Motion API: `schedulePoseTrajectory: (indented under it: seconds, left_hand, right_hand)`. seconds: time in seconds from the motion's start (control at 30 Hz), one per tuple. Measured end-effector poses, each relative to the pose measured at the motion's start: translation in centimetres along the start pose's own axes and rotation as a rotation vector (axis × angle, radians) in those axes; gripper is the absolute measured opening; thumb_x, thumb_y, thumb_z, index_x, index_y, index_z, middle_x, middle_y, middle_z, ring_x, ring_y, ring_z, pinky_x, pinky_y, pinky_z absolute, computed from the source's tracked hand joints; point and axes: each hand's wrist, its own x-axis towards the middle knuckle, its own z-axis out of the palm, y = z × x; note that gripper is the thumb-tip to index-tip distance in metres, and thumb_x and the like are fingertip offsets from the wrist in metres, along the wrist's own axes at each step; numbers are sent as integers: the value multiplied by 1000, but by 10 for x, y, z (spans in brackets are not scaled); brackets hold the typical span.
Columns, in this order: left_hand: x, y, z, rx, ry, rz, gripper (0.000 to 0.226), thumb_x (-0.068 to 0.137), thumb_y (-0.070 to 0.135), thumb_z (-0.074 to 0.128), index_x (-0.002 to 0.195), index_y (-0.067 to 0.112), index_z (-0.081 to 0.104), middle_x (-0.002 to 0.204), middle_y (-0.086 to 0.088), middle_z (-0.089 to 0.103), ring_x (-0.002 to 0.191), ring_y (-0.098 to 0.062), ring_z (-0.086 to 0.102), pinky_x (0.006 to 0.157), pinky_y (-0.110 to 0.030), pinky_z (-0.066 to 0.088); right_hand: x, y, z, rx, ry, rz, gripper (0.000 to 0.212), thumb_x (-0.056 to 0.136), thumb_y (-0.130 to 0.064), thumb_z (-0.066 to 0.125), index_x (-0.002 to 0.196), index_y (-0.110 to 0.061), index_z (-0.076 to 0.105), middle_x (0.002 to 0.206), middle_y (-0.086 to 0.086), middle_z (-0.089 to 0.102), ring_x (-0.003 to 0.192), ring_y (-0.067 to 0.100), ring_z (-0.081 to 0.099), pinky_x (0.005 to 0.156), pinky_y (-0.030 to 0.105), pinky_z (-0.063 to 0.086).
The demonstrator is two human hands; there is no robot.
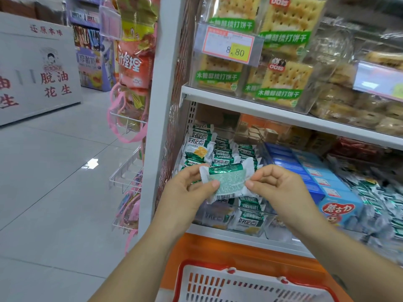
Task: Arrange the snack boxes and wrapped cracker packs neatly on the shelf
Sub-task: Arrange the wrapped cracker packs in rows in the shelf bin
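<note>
I hold one green-and-white wrapped cracker pack (226, 182) in front of the lower shelf, its back with the barcode facing me. My left hand (192, 188) pinches its left end between thumb and fingers. My right hand (274, 184) pinches its right end. Behind it, a clear bin (268, 216) on the shelf holds several of the same green packs (231, 151). Blue snack boxes (316, 177) lie in a row to the right of that bin.
The upper shelf (261, 107) carries clear boxes of soda crackers (281, 83) and a price tag (229, 44) reading 8.80. A red-and-white shopping basket (250, 284) sits below my arms. Hanging snack bags (133, 68) fill a wire rack left of the shelf post.
</note>
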Motion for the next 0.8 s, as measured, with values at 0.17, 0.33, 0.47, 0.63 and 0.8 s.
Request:
schedulePoseTrajectory:
  seconds: [0.17, 0.33, 0.47, 0.63, 0.8]
  left_hand:
    - [-2, -1, 5, 51, -60, 84, 28, 80, 2, 70, 98, 22, 62, 84, 17, 72, 78, 0, 68, 67, -10, 49]
    - [-3, 2, 6, 86, -41, 118, 25, 81, 6, 70, 96, 25, 63, 82, 23, 70, 75, 3, 67, 64, -8, 48]
    - [0, -3, 1, 41, 59, 15, 19, 79, 28, 72, 97, 23, 67, 86, 10, 73, 79, -4, 69, 70, -18, 52]
    - [5, -7, -3, -118, 98, -177, 58, 64, 43, 78, 115, 19, 63, 106, -13, 67, 94, -18, 68, 81, -35, 57]
    - [2, -5, 2, -121, 14, -199, 38, 69, 40, 69, 101, 20, 69, 111, -16, 66, 99, -26, 67, 78, -31, 57]
  right_hand:
    - [-5, 7, 3, 72, 49, -16, 20, 79, 6, 68, 71, -11, 60, 65, -5, 69, 64, 3, 65, 61, 10, 48]
    - [-5, 6, 3, 79, 19, -18, 19, 80, 6, 67, 75, -12, 61, 68, -7, 70, 68, 3, 66, 62, 10, 48]
    - [-7, -2, 1, -50, -76, -77, 21, 82, -4, 68, 87, -23, 63, 107, -19, 67, 83, 7, 69, 81, 25, 52]
    - [-12, -7, -1, -589, -230, -462, 42, 77, -20, 76, 98, -49, 53, 135, -31, 38, 112, -11, 48, 96, 6, 36]
    - [-6, 2, 3, -647, -167, -589, 40, 76, -8, 77, 106, -28, 61, 111, -25, 55, 109, -19, 46, 93, 2, 34]
